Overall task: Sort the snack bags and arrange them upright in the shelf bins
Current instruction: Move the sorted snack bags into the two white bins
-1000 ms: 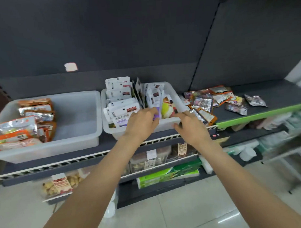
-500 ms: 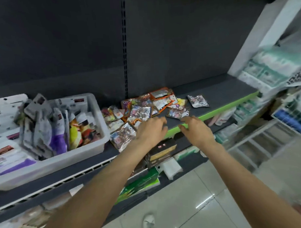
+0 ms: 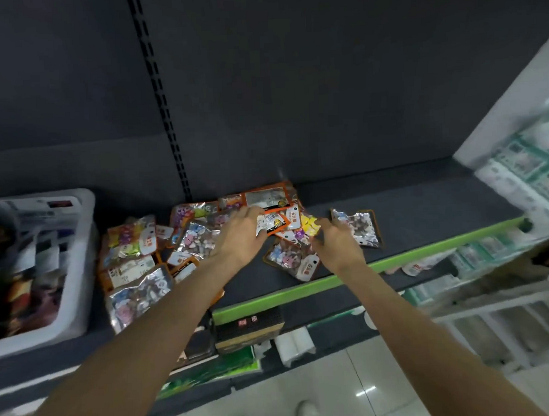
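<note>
Now down on the loose pile, both hands, where half a second ago hovering short of it. Left fingertips (image 3: 257,214) curled over the orange-edged bag (image 3: 272,223), thumb under its near edge, pinching. Left hand (image 3: 240,237) low over the heap, wrist angled in from the left. Right fingers (image 3: 325,228) bent down onto the packets beside the yellow candy bag (image 3: 308,222); whether clamped on one or only pressing, cannot tell, since the knuckles hide the tips. Right hand (image 3: 338,246) just left of the silver bag (image 3: 359,226), touching or nearly so.

Spread flat across the dark shelf (image 3: 422,209): loose snack bags (image 3: 137,243), overlapping, none upright. White bin (image 3: 82,261) off to the left, well apart from the hands, already holding standing packs, blurred.

Step in hand, by the look of it: picking from the pile, sorting by kind. Next up, probably: lift the orange-edged bag free without dragging its neighbours, gather its matches, carry left, stand them on edge in the bin. Slippery film, so a firm pinch needed.
</note>
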A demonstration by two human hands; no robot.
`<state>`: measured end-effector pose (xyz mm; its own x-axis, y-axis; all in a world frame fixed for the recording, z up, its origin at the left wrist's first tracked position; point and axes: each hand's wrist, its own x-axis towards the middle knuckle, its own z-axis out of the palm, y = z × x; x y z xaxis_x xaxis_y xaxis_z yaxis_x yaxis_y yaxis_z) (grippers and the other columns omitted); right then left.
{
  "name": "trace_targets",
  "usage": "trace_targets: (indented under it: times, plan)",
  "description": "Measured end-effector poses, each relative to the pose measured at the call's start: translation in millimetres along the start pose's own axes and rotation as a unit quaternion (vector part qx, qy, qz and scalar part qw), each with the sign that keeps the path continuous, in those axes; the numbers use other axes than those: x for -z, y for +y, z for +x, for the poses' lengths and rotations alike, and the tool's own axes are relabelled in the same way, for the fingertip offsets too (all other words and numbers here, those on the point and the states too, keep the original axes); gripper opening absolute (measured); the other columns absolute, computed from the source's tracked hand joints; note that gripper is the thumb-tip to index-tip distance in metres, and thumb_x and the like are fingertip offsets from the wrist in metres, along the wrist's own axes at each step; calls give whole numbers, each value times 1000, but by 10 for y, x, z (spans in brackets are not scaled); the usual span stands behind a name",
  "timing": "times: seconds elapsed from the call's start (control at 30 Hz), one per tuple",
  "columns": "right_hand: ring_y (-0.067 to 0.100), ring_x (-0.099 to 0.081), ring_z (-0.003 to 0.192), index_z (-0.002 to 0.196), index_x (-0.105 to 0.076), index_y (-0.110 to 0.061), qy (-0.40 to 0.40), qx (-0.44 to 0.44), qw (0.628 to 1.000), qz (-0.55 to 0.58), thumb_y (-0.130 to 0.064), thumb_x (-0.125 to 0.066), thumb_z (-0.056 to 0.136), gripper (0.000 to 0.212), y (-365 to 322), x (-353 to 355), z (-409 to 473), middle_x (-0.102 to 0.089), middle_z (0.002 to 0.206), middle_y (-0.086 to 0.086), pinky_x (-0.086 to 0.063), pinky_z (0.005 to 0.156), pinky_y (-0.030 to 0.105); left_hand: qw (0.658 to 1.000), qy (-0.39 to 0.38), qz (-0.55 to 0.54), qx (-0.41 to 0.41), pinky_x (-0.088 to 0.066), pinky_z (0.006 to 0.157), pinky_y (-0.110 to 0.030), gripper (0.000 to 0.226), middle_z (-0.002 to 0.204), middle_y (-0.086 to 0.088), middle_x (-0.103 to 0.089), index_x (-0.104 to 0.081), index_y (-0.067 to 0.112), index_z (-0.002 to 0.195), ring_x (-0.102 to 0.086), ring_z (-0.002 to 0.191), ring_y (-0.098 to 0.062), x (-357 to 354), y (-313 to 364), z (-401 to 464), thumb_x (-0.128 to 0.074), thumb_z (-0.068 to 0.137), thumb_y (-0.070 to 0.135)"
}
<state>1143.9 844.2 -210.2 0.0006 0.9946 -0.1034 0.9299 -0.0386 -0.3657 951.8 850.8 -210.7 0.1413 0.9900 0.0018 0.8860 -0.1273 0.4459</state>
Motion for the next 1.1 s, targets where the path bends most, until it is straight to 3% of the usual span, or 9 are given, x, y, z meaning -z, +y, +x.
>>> trace_targets:
  times: [0.17, 0.3, 0.4, 0.6, 0.67, 0.73, 0.8, 0.93, 1.1]
  plan:
    - [26, -35, 132, 142, -34, -13, -63, 59, 996, -28, -30, -51, 96, 52, 298, -249, 483, -39, 142, 9, -40, 103, 41, 997, -28, 48, 57, -31, 109, -39, 68, 146, -10, -34, -19, 11, 147, -31, 134, -26, -374, -4, 370, -55, 93, 30]
    - [21, -14, 145, 152, -10, -21, -125, 128, 978, -109, -49, -38, 97, 68, 509, -365, 718, -12, 159, 2, -17, 117, 44, 992, -62, 85, 62, -16, 116, -39, 79, 157, -4, -16, -5, 17, 151, -16, 144, -20, -542, -51, 454, -55, 93, 34]
    - [20, -13, 146, 152, -10, -20, -108, 150, 966, -183, -53, -32, 97, 67, 654, -328, 796, -15, 158, 2, -8, 117, 45, 989, -31, 129, 69, -15, 117, -38, 77, 157, 0, -13, -5, 18, 151, -19, 143, -18, -631, -70, 340, -55, 94, 29]
    - [24, -37, 132, 136, -37, -9, -58, 112, 981, -148, -50, -57, 87, 67, 930, -164, 954, -45, 138, 8, -30, 109, 38, 985, 47, 140, 90, -27, 109, -38, 56, 137, -5, -43, -28, 18, 146, -39, 128, -24, -652, 25, 229, -49, 96, 34]
    - [24, -37, 130, 136, -35, -12, -88, 121, 987, -60, -42, -65, 84, 67, 932, -145, 1029, -42, 138, 7, -35, 103, 38, 987, 76, 103, 99, -31, 105, -38, 53, 133, -8, -47, -37, 16, 142, -41, 125, -26, -614, 53, 348, -51, 95, 36]
    - [25, -28, 138, 144, -28, -15, -106, 148, 983, -14, -37, -66, 84, 74, 880, -145, 1134, -30, 149, 8, -30, 110, 39, 988, 92, 43, 114, -34, 104, -40, 50, 137, -10, -47, -40, 16, 141, -42, 127, -28, -567, 70, 536, -50, 96, 36]
    - [24, -16, 144, 150, -17, -18, -121, 168, 978, -12, -36, -66, 85, 83, 806, -156, 1261, -17, 156, 7, -22, 116, 39, 990, 68, 3, 127, -35, 106, -42, 56, 149, -10, -35, -31, 18, 146, -36, 134, -29, -527, 39, 747, -50, 96, 37]
    - [22, -7, 146, 151, -14, -22, -185, 189, 961, -80, -40, -69, 82, 90, 710, -178, 1459, -7, 159, 4, -18, 117, 40, 981, -93, 29, 170, -6, 119, -44, 92, 160, -1, 7, 8, 26, 151, 2, 147, -21, -486, -82, 979, -55, 89, 49]
    - [22, -35, 125, 137, -43, -24, -143, 228, 943, -197, -56, -74, 68, 82, 685, -49, 1557, -39, 134, 3, -31, 106, 36, 973, -78, 85, 199, -2, 118, -41, 102, 159, -5, -4, 0, 27, 152, -2, 147, -26, -510, -101, 986, -60, 78, 63]
